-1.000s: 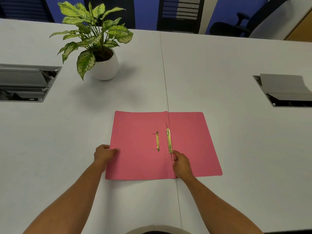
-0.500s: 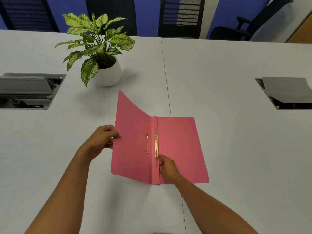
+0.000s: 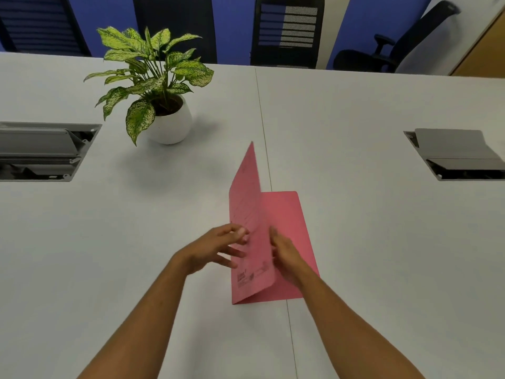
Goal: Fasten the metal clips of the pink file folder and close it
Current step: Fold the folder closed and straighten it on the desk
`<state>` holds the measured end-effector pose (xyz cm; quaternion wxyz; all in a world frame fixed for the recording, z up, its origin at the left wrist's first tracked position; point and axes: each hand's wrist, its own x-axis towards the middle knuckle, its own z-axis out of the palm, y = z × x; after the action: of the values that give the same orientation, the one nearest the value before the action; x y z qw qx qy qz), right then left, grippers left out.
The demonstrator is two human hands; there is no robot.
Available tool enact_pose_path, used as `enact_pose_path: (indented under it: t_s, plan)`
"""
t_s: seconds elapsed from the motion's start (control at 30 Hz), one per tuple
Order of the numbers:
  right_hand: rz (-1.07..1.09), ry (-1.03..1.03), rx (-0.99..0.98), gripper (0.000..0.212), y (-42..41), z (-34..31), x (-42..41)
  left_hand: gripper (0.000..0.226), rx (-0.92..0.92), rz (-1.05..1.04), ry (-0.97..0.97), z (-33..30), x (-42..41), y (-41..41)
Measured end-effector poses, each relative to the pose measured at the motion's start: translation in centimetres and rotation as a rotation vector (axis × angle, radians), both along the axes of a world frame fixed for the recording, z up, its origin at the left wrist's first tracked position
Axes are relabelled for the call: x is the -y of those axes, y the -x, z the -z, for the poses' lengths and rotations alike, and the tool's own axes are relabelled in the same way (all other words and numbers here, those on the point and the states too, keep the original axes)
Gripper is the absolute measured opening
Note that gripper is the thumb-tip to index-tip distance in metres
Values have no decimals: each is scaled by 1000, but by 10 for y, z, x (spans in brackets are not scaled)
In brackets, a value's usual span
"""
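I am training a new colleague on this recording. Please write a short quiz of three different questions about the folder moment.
1. True or false: the pink file folder lies fully shut.
2. Which hand touches the raised front cover from outside? A. left hand B. right hand
3. Fill in: behind the folder stands a potted ___.

Key: 1 false, the cover is half raised. 2 A. 3 plant.

Wearing nothing on either forearm, no sleeves showing. Left hand (image 3: pixel 216 248) and right hand (image 3: pixel 285 254) going bare, both looking a bit motion-blurred.
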<state>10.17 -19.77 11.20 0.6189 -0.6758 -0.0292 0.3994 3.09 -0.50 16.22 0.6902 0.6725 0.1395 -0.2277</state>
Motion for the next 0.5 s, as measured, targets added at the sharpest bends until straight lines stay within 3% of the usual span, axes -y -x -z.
enact_pose_path:
  t_s: [0.07,0.2,0.3,0.4,0.5]
  plan:
    - [100,-122,-56,71,-13,-18,17,44,-45,46,-25,14,15,-1]
    - [254,-197,-96,65,-32,-26,60,47,-124,35,-174,53,28,-2]
    - [325,58,25,50,-35,-7,86,51,-179,-124,-387,86,25,2]
    - [299,437,235,18,-29,21,104,51,-221,-238,-414,104,24,8]
    - [221,589,304,31,-19,44,111,51,-209,-248,-409,110,29,9]
